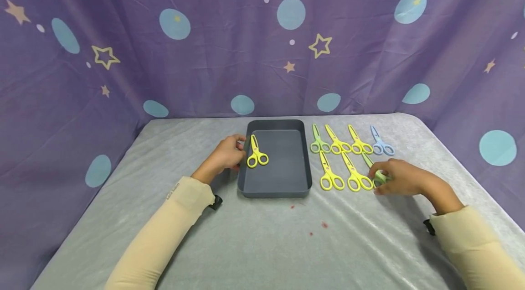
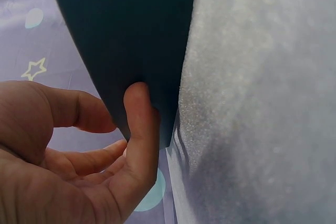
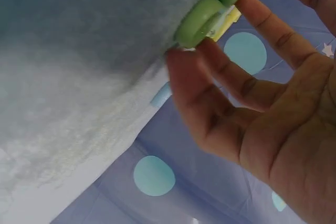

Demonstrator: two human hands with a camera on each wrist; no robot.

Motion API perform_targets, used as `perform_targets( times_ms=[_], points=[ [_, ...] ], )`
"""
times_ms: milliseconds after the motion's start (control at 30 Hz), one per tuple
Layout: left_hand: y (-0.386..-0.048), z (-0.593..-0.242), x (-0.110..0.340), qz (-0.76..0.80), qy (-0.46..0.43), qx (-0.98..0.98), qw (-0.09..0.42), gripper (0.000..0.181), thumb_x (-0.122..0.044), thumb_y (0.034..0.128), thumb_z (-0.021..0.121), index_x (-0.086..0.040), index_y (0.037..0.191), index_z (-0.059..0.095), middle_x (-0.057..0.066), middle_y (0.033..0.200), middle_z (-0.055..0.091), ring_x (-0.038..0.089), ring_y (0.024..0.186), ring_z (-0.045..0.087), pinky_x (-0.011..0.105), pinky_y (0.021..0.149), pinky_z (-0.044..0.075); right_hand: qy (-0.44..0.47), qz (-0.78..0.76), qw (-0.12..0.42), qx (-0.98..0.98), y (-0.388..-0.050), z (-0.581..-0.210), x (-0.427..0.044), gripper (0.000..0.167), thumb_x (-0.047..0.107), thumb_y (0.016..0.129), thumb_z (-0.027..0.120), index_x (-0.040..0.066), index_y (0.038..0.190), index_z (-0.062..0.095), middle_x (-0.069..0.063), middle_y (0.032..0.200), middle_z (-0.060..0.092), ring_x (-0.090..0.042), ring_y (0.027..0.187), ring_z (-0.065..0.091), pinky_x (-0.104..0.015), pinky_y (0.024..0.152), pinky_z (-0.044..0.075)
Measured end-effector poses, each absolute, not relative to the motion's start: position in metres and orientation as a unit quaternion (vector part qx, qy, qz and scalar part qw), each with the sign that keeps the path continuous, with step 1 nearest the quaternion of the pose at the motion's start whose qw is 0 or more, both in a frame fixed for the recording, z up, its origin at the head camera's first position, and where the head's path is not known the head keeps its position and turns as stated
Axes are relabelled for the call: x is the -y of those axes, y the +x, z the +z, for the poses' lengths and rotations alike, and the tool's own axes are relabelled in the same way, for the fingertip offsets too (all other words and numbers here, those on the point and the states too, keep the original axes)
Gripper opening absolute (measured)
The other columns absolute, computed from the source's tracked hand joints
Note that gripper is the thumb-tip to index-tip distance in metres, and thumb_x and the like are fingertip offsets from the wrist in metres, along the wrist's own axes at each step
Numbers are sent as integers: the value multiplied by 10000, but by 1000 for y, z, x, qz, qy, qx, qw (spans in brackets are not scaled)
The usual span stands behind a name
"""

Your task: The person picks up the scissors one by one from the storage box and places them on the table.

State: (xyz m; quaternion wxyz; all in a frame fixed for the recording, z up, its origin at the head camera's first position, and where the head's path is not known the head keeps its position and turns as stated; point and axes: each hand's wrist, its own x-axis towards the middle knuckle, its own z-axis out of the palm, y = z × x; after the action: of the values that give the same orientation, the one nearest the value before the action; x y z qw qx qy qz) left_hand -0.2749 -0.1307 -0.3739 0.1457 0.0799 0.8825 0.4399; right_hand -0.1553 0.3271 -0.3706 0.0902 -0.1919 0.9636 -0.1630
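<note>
My left hand is at the left wall of a grey rectangular tray, pinching the wall between its fingers. In the left wrist view, one finger lies against the dark outer side of the tray and others reach round its edge. Yellow scissors lie inside the tray. Over on the right, my right hand reaches over green scissors on the table. Fingertips touch their green handle loops in the right wrist view, with the thumb held apart.
Right of the tray, more scissors lie in two rows: green scissors, several yellow ones and blue scissors. A grey cloth covers the table. A purple patterned curtain hangs behind and at both sides.
</note>
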Motion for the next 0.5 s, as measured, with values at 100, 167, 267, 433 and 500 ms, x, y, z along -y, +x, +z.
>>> perform_targets(
  times_ms=[100,167,267,433,500],
  points=[
    [-274,-374,131,439,80,-883,146,580,-17,978,531,-61,1541,404,149,1238,497,225,766,585,392,597,623,-189,-148,77,-968,-157,-369,-325,359,296,844,830,129,1133,696,-109,995,648,-325,949,624,-441,756,512],
    [-274,-374,131,439,80,-883,146,576,-19,980,531,-61,1540,405,148,1233,496,223,766,585,398,601,624,-183,-137,67,-971,-158,-368,-322,398,315,878,798,93,1187,681,-137,1000,628,-295,915,605,-450,741,511],
    [-273,-374,131,440,79,-882,149,577,-23,980,537,-67,1539,406,147,1232,496,228,776,586,409,612,628,-176,-127,50,-975,-161,-366,-314,456,332,913,763,56,1261,654,-184,1054,632,-308,931,603,-501,765,511],
    [-274,-375,130,441,80,-881,150,590,-23,979,540,-57,1549,393,156,1248,493,242,823,607,406,619,633,-184,-131,23,-974,-165,-359,-292,474,310,942,737,50,1322,624,-247,1137,617,-380,978,605,-578,806,504],
    [-275,-375,130,440,81,-882,148,593,-22,977,539,-53,1551,391,155,1246,493,244,827,612,401,615,632,-190,-134,9,-973,-167,-356,-281,484,304,948,735,53,1344,615,-263,1160,610,-403,989,603,-583,810,510]
  ],
)
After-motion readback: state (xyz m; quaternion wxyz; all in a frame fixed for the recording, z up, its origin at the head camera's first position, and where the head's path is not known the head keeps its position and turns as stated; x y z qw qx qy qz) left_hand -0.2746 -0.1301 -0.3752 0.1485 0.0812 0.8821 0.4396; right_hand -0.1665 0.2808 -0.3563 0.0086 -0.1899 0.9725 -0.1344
